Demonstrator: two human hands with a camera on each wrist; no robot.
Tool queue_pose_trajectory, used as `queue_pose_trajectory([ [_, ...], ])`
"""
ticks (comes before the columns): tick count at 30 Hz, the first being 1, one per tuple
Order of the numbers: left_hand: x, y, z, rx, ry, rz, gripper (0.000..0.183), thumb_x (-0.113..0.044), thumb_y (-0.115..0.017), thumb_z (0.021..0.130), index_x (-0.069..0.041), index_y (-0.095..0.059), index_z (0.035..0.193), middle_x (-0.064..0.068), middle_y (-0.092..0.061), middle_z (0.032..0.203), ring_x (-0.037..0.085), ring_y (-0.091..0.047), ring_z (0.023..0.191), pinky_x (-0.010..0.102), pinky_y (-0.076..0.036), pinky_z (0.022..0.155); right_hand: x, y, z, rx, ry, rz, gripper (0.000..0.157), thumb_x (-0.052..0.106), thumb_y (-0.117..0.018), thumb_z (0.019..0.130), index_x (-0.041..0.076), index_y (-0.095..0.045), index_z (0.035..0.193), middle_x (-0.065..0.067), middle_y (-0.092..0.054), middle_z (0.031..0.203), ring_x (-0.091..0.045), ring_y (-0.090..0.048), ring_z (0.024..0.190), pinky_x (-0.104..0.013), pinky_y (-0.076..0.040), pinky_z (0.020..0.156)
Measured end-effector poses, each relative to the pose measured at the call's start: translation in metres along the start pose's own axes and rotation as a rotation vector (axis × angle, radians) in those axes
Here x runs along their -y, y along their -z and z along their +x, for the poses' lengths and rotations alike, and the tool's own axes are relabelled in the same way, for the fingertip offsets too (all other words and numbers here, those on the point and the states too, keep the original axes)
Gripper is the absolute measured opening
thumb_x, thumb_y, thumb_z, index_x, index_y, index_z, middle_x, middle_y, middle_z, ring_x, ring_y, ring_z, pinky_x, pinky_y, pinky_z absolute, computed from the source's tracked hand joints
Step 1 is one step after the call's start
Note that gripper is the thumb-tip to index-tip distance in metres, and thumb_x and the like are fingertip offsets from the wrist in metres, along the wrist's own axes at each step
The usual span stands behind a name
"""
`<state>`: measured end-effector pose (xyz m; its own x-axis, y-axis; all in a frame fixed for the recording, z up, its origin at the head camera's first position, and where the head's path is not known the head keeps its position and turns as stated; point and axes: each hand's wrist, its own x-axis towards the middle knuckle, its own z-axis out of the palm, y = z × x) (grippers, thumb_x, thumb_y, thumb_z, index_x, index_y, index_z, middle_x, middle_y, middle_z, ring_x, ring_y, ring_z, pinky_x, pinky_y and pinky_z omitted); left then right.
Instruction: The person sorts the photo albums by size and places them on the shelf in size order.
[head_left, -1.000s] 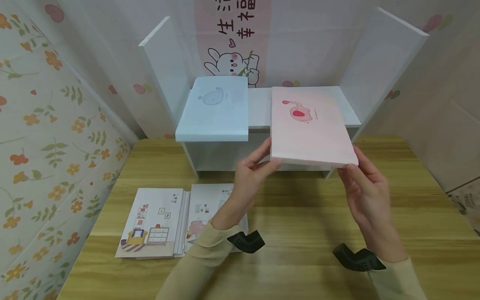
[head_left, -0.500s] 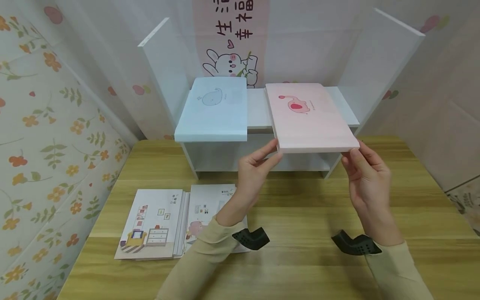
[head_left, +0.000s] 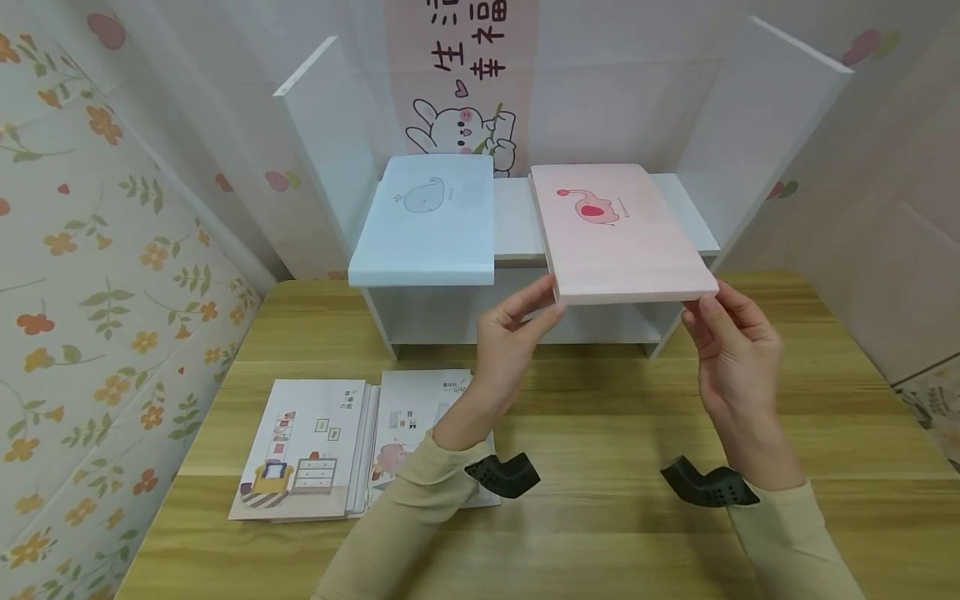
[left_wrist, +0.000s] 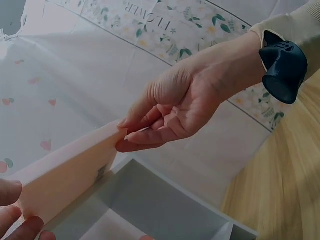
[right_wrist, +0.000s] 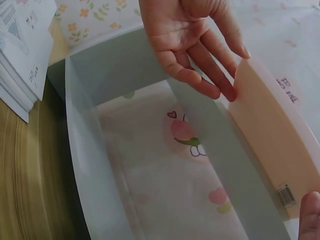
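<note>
A pink notebook point(head_left: 622, 242) with an elephant drawing lies over the right part of the white shelf's point(head_left: 517, 217) upper board, its near edge jutting past the front. My left hand point(head_left: 513, 342) pinches its near left corner between thumb and fingers. At the near right corner, my right hand point(head_left: 738, 358) pinches it the same way. From the right wrist view, a barcode point(right_wrist: 286, 195) shows on the underside of the notebook. To its left on the same board sits a light blue notebook point(head_left: 431, 225) with a whale drawing, overhanging the front edge too.
Two upright side panels point(head_left: 330, 133) rise from the shelf's ends, with an open compartment below the board. On the wooden table point(head_left: 600, 483), illustrated white books point(head_left: 307, 450) lie at the left, partly behind my left forearm. Patterned curtains point(head_left: 112, 333) surround the table.
The pink notebook has moved back and slightly left, its far edge sinking toward the board, with both hands following. In the last half second it has barely shifted.
</note>
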<state>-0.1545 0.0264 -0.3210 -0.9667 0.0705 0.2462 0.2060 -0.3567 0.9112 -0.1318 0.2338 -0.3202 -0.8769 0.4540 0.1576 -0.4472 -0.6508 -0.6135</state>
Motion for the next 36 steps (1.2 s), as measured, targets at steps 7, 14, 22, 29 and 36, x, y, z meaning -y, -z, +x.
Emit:
queue_pose_trajectory([
  [7,0.000,-0.001,0.002,-0.014,-0.014,0.036,0.034,0.003,-0.065,0.084,0.005,-0.061,0.118,0.016,-0.065,0.112,0.015,-0.060,0.101,0.030,-0.049,0.088,0.000,-0.001,0.000,-0.013,0.007,-0.013,0.024,-0.014,-0.062,0.080,-0.016,-0.061,0.104,-0.022,-0.064,0.091,-0.026,-0.069,0.077,-0.026,-0.055,0.064],
  [14,0.003,-0.002,0.008,-0.039,-0.018,0.042,0.032,0.003,-0.064,0.085,0.006,-0.062,0.117,0.016,-0.065,0.114,0.016,-0.061,0.102,0.029,-0.049,0.088,-0.001,-0.002,0.004,-0.016,0.000,-0.019,0.024,-0.014,-0.063,0.079,-0.016,-0.062,0.102,-0.021,-0.064,0.090,-0.026,-0.069,0.077,-0.025,-0.055,0.064],
  [22,0.006,-0.004,0.014,-0.071,-0.010,0.051,0.031,0.001,-0.065,0.085,0.004,-0.063,0.116,0.015,-0.066,0.112,0.014,-0.060,0.102,0.027,-0.049,0.085,-0.001,-0.003,0.009,-0.020,-0.037,-0.013,0.024,-0.014,-0.064,0.078,-0.014,-0.062,0.102,-0.020,-0.063,0.091,-0.025,-0.069,0.078,-0.026,-0.055,0.066],
  [29,0.005,-0.007,0.015,-0.099,0.001,0.026,0.030,0.002,-0.065,0.084,0.005,-0.064,0.115,0.016,-0.065,0.112,0.012,-0.061,0.100,0.028,-0.049,0.087,-0.003,-0.002,0.011,-0.022,-0.018,-0.035,0.026,-0.013,-0.064,0.078,-0.014,-0.062,0.104,-0.020,-0.063,0.093,-0.025,-0.069,0.078,-0.026,-0.054,0.066],
  [36,0.005,-0.007,0.014,-0.095,-0.008,0.037,0.031,0.001,-0.065,0.085,0.004,-0.063,0.115,0.015,-0.066,0.112,0.011,-0.060,0.097,0.025,-0.049,0.084,-0.004,-0.002,0.011,-0.026,-0.005,-0.047,0.023,-0.013,-0.064,0.079,-0.014,-0.062,0.102,-0.020,-0.062,0.091,-0.025,-0.069,0.078,-0.025,-0.055,0.065],
])
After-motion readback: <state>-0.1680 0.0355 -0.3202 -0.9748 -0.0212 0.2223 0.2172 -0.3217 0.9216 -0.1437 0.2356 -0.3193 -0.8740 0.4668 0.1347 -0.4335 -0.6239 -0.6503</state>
